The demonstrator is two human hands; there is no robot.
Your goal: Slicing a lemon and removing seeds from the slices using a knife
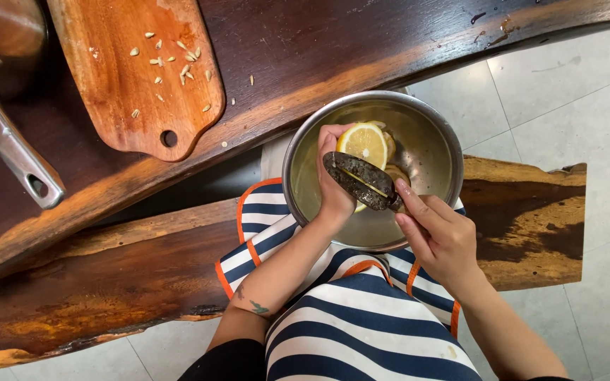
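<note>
My left hand (333, 185) grips a cut lemon half (363, 143), its yellow face turned up, over a steel bowl (440, 141) that rests on my lap. My right hand (438, 236) holds a dark metal spoon (359, 180) by its handle, the spoon's bowl pressed against the lemon's cut face. More lemon pieces lie in the steel bowl behind the fruit, partly hidden.
A wooden cutting board (135, 70) strewn with several seeds lies on the dark wooden counter (333, 49). A steel pan handle (8, 144) juts in at the left. A lower wooden shelf (107, 275) and grey floor tiles (573, 106) surround my striped apron (361, 324).
</note>
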